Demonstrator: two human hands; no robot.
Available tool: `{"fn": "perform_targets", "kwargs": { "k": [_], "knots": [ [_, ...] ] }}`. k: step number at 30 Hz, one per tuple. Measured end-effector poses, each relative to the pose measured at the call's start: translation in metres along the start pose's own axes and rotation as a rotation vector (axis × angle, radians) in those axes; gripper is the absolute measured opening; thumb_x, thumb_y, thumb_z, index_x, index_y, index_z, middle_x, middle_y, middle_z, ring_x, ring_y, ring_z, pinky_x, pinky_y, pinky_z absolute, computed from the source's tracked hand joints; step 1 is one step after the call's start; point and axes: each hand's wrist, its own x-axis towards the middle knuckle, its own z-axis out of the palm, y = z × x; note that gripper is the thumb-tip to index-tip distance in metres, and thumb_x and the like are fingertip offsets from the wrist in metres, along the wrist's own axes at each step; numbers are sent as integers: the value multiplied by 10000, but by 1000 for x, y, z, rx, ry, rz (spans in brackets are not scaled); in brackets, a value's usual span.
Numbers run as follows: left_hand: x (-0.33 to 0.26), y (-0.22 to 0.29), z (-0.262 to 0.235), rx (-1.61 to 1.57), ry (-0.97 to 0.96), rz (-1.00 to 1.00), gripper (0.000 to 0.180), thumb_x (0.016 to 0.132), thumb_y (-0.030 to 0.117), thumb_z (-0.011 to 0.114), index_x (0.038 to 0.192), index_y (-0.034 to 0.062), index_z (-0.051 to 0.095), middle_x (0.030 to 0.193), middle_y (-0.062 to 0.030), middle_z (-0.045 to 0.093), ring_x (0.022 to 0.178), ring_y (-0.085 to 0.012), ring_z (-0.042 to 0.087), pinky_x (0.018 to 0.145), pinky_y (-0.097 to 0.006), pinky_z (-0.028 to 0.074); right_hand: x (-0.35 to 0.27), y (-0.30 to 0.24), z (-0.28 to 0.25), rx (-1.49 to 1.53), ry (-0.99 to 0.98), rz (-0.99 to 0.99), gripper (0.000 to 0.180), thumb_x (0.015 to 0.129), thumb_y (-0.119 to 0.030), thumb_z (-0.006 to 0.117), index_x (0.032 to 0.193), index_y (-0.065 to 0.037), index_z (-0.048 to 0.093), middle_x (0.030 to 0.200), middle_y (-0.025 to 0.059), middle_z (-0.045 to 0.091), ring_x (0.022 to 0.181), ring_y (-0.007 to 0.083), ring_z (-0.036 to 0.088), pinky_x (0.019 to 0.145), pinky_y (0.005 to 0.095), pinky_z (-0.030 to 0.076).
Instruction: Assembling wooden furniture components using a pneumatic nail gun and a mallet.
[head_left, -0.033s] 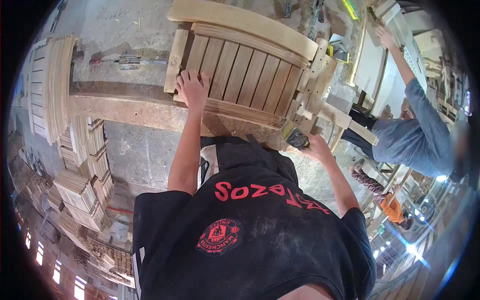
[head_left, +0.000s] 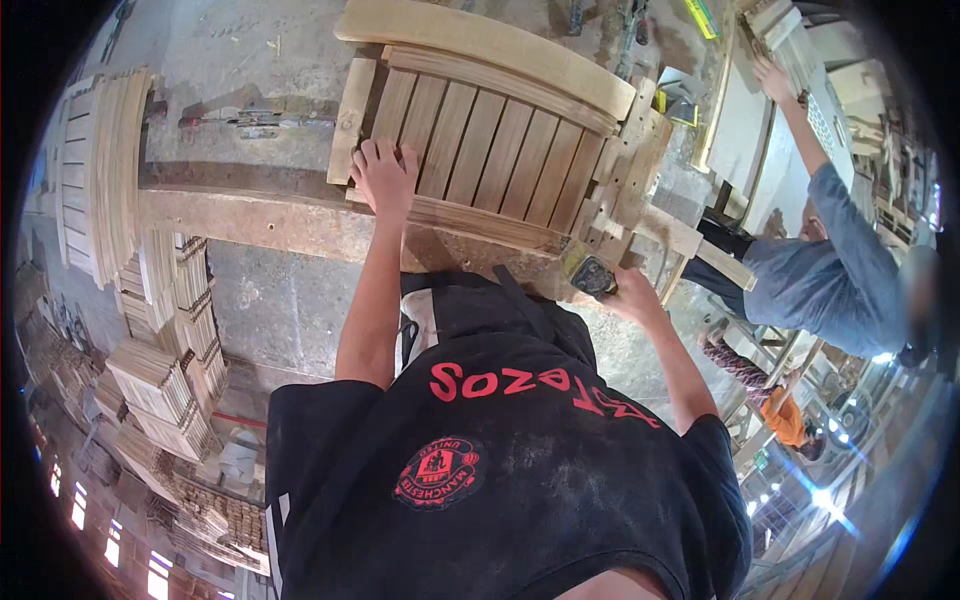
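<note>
A slatted wooden panel point(head_left: 471, 150) with a curved far rail point(head_left: 490, 55) lies on the workbench in front of me. My left hand point(head_left: 384, 178) is closed over its near left corner, fingers bent over the wood beside the left end post point(head_left: 350, 120). At the panel's near right corner, my right hand point(head_left: 636, 296) grips a yellow-and-black cordless power tool point(head_left: 594, 277). The tool's front end points at the wood there; its tip is hidden. Pale wooden blocks with holes point(head_left: 618, 200) stand against the panel's right end.
A long timber beam point(head_left: 250, 217) runs leftward from the panel. Slatted panels point(head_left: 100, 180) stand stacked at far left, with more wooden stacks point(head_left: 160, 390) below. A co-worker in a grey top point(head_left: 825, 270) works close on the right; another in orange point(head_left: 783, 415) is farther off.
</note>
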Motion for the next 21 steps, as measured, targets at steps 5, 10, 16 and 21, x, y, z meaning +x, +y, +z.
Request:
{"fn": "perform_targets", "kwargs": {
  "k": [5,10,16,21],
  "knots": [
    [-2,-3,5,19,-12,-11,235,877,326,567,864,91,559,965,-107,511,951,-326,498,844,-487,388,0,-20,-11,30,12,36,464,700,-196,731,1141,-87,635,784,248,657,795,429,648,704,488,523],
    [-1,-4,4,6,-42,-27,282,885,355,561,839,77,564,961,-113,528,999,-343,501,848,-480,381,0,0,1,109,3,2,419,716,-159,710,1122,-83,640,821,247,657,797,409,652,680,460,509],
    [0,-7,-2,-224,56,-196,294,834,255,623,1053,71,555,1068,-196,513,1004,-381,482,897,-512,373,-10,75,33,704,208,78,430,705,-125,786,1080,-5,612,790,82,686,755,225,674,633,352,542],
    [9,-6,-24,-244,-168,-167,550,811,323,662,1244,62,446,1189,-256,502,1077,-434,484,928,-530,386,-2,99,-19,1104,91,517,232,777,-101,713,951,-2,596,595,47,561,435,131,512,383,302,424]
  ]
}}
